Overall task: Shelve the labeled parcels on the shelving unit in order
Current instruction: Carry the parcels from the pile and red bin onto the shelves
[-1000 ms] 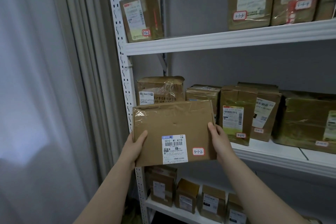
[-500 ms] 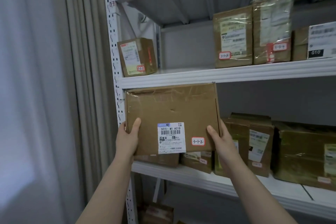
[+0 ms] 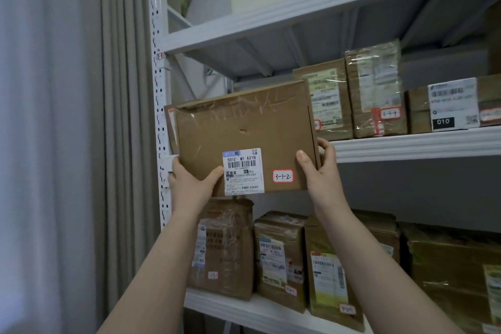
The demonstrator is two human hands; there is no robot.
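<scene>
Flat brown cardboard parcel (image 3: pixel 244 138) with white barcode label and red-edged "3-1-2" sticker (image 3: pixel 282 176) — frame centre, tilted, raised at the white metal shelf (image 3: pixel 417 144). Left hand (image 3: pixel 193 183) grips its lower-left corner, right hand (image 3: pixel 321 168) its right edge.

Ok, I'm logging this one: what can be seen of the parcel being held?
The parcel is a flat brown cardboard box under clear tape, with a small dent mid-face. Its front bears a white barcode label and a red-edged sticker handwritten 3-1-2. It is held upright, slightly tilted, before the left end of a white shelf. The left hand grips its lower left corner, the right hand its lower right edge.
</scene>
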